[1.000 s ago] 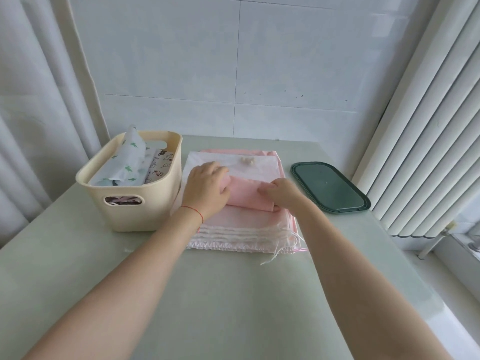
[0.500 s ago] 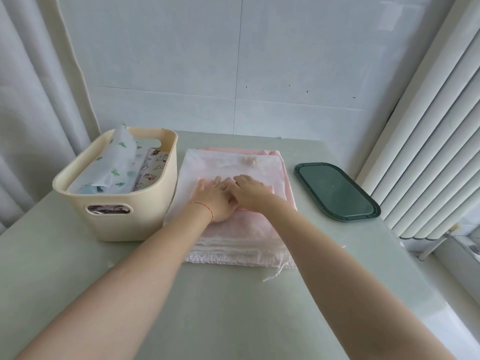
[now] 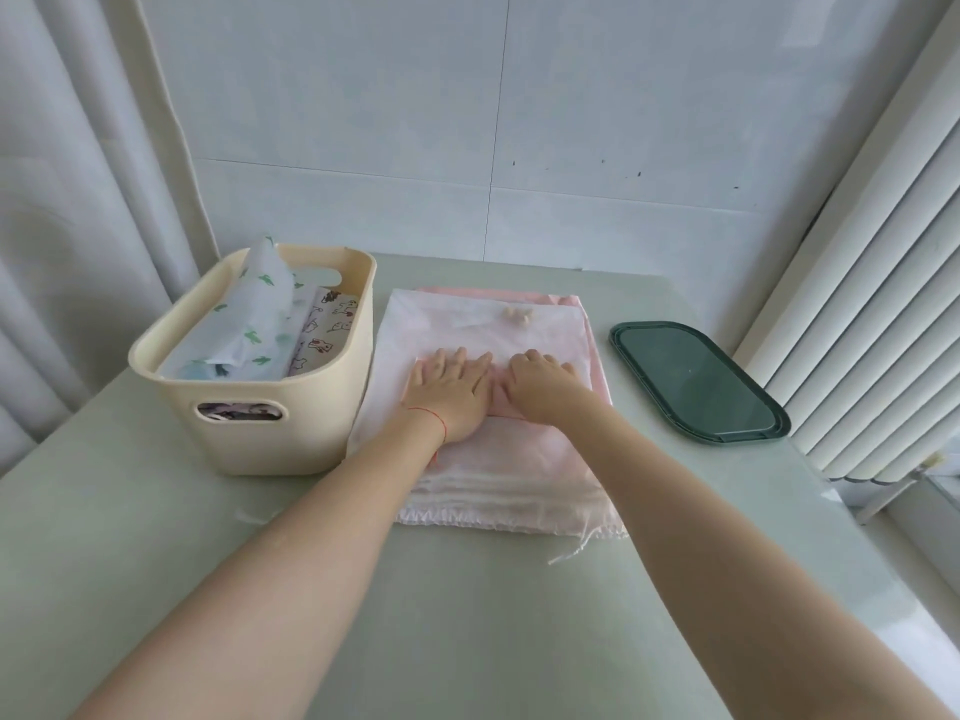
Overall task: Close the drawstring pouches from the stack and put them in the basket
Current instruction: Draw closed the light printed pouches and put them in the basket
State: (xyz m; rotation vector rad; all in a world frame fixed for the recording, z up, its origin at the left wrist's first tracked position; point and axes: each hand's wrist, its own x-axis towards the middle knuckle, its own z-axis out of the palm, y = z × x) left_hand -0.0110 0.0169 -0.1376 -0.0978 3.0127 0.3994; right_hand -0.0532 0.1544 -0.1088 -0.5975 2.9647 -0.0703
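Matt cloth pouches (image 3: 519, 470); smooth plastic basket (image 3: 270, 439).

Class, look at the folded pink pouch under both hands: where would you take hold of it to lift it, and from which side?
Probably the folded pink pouch by its two short ends, left hand and right hand each coming from its own side. It lies flat and limp on the stack, so one central pinch would likely let it unfold.

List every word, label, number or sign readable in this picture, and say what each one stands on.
None can be read.
The white printed pouch in the cream plastic basket shows small animal figures, no legible letters.
The pale blue pouch beside it bears green shapes only.
The dark green oval lid and the pink fabric stack show no print.
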